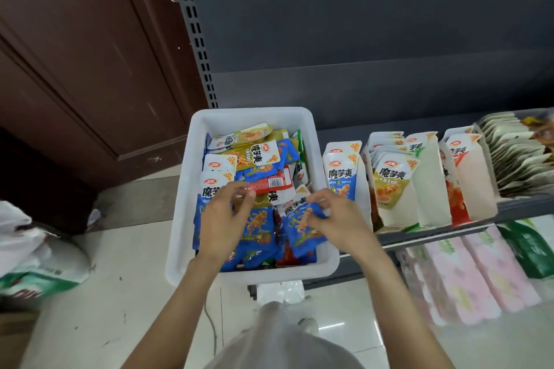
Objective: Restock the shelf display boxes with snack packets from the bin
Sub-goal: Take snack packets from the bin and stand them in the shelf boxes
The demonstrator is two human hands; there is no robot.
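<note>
Pale floor tiles (135,263) lie under a white bin (180,219) at centre, heaped with blue, yellow and red packets. Left hand (223,219) has curled fingers among the packets; what they hold is unclear. Right hand (338,219) pinches a blue packet (302,228). At 3 o'clock, display boxes (431,189) on the shelf (509,210) read "魔芋爽".

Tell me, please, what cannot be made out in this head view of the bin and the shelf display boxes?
- Packets under the left hand and right hand in the white bin: the hands cover them.
- Lower layers of the bin: buried under the top packets.
- The tray at the right: cut off by the frame edge.
- Pink packs on the lower shelf: print blurred.
- Small print on the packets: too small.
</note>
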